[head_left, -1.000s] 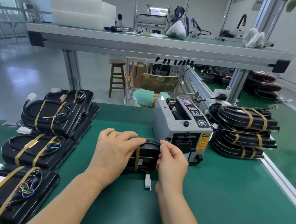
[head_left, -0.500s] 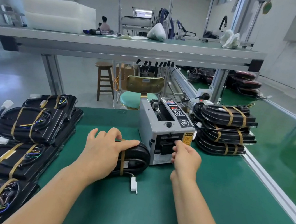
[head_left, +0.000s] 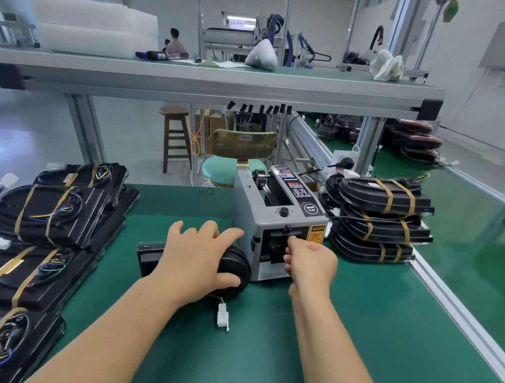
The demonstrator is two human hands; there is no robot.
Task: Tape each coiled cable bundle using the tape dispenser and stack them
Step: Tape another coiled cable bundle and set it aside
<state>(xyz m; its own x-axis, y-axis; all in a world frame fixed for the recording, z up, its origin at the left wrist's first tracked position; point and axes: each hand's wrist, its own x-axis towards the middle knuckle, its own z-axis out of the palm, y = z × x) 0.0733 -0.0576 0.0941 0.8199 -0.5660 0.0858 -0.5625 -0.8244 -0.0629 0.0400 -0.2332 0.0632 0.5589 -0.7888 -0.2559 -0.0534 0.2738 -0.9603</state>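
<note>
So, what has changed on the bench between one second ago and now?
The right hand left the cable bundle and moved right and forward to the tape dispenser, its fingers now curled at the outlet. The left hand still holds the bundle down; the taped stack stayed put.

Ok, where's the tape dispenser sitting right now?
Head view, centre of the bench: the tape dispenser stands just right of the cable bundle the left hand holds, the right hand at its front outlet, the stack of taped bundles on its right.
</note>
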